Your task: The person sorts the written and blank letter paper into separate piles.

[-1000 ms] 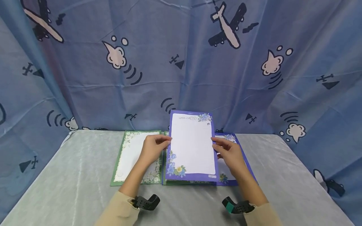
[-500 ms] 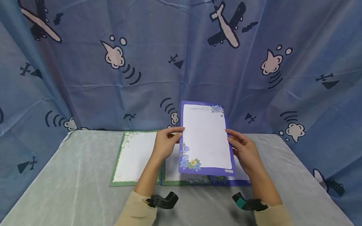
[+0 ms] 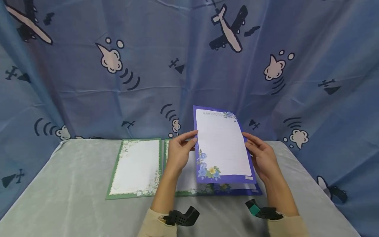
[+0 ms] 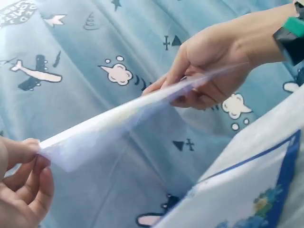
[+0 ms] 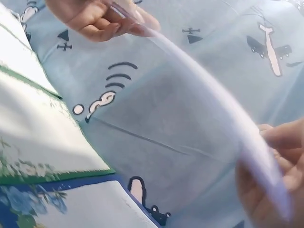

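Both hands hold up a purple-bordered sheet of paper (image 3: 223,144) with blue and yellow flowers in its corners. My left hand (image 3: 179,153) pinches its left edge between thumb and fingers. At the opposite edge, my right hand (image 3: 263,158) does the same. In the right wrist view the sheet bows in a curve between the hands. Beneath it on the table lies another purple-bordered sheet (image 4: 237,199), mostly hidden in the head view. That one overlaps a green-bordered sheet (image 3: 185,179) in the middle. A second green-bordered sheet (image 3: 136,168) lies flat at the left.
A pale grey cloth covers the table (image 3: 71,177). Behind it hangs a blue curtain (image 3: 154,59) printed with planes and clouds, close to the far table edge. Each wrist wears a black camera mount (image 3: 182,217).
Both hands have lifted the held purple sheet and carried it to the right, showing more of the middle green sheet. The head view has turned slightly right.
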`<state>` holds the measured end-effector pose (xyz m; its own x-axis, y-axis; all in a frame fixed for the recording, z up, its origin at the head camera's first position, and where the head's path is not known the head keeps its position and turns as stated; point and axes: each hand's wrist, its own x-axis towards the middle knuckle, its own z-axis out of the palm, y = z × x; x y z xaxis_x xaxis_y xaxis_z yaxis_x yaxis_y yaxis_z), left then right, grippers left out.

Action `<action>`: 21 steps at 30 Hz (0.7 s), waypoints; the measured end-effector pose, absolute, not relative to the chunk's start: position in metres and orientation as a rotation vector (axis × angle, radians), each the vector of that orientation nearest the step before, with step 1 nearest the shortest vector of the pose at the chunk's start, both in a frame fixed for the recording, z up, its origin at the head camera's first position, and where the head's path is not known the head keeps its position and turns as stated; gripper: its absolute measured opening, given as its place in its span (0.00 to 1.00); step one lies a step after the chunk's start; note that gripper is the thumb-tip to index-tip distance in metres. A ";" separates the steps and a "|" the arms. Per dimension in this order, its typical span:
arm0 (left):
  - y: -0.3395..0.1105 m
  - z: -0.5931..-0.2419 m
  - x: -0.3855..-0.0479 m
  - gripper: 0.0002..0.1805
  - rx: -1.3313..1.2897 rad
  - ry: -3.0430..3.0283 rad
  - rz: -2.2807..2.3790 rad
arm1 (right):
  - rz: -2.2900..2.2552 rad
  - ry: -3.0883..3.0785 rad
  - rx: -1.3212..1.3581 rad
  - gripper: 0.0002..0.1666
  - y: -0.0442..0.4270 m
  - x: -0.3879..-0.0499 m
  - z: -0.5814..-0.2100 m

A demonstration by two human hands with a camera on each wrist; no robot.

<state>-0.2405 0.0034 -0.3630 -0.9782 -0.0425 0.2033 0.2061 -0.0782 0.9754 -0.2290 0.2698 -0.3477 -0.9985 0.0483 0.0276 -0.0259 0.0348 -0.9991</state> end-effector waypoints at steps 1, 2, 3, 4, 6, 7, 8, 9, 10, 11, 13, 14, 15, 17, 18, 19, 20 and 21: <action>0.004 -0.365 -0.240 0.15 -0.174 -2.009 -2.187 | 2.105 -2.251 -0.025 0.30 0.271 -0.228 -0.348; 0.005 -0.367 -0.239 0.15 -0.166 -2.012 -2.190 | 2.064 -2.280 -0.027 0.29 0.272 -0.228 -0.348; 0.006 -0.368 -0.239 0.15 -0.160 -2.016 -2.188 | 2.023 -2.307 -0.031 0.29 0.273 -0.228 -0.348; 0.007 -0.369 -0.239 0.14 -0.159 -2.021 -2.185 | 1.988 -2.329 -0.036 0.29 0.274 -0.227 -0.348; 0.010 -0.372 -0.240 0.14 -0.163 -2.023 -2.185 | 1.949 -2.350 -0.059 0.28 0.276 -0.227 -0.349; 0.010 -0.372 -0.240 0.14 -0.164 -2.016 -2.193 | 1.946 -2.355 -0.070 0.28 0.275 -0.227 -0.349; 0.011 -0.372 -0.241 0.14 -0.159 -2.008 -2.207 | 1.942 -2.360 -0.087 0.28 0.274 -0.228 -0.349; 0.011 -0.373 -0.241 0.14 -0.155 -1.999 -2.224 | 1.937 -2.364 -0.105 0.27 0.274 -0.228 -0.349; 0.013 -0.373 -0.241 0.15 -0.151 -1.988 -2.240 | 1.933 -2.370 -0.128 0.27 0.273 -0.229 -0.349; 0.014 -0.373 -0.241 0.15 -0.147 -1.978 -2.258 | 1.925 -2.379 -0.151 0.27 0.273 -0.229 -0.350; 0.017 -0.375 -0.242 0.15 -0.139 -1.964 -2.287 | 1.899 -2.403 -0.200 0.27 0.272 -0.229 -0.351; 0.018 -0.375 -0.242 0.15 -0.133 -1.961 -2.296 | 1.879 -2.417 -0.220 0.27 0.272 -0.230 -0.352; 0.019 -0.376 -0.242 0.15 -0.129 -1.959 -2.300 | 1.863 -2.430 -0.232 0.27 0.272 -0.230 -0.353; 0.021 -0.378 -0.242 0.15 -0.126 -1.961 -2.297 | 1.832 -2.450 -0.252 0.27 0.272 -0.230 -0.355; 0.022 -0.379 -0.243 0.15 -0.125 -1.967 -2.289 | 1.816 -2.458 -0.261 0.27 0.272 -0.231 -0.355; 0.023 -0.380 -0.243 0.15 -0.125 -1.975 -2.276 | 1.797 -2.466 -0.268 0.27 0.273 -0.232 -0.356; 0.023 -0.381 -0.243 0.15 -0.129 -1.988 -2.261 | 1.777 -2.475 -0.280 0.27 0.273 -0.232 -0.356; 0.024 -0.383 -0.243 0.15 -0.131 -2.003 -2.244 | 1.762 -2.477 -0.294 0.27 0.273 -0.233 -0.357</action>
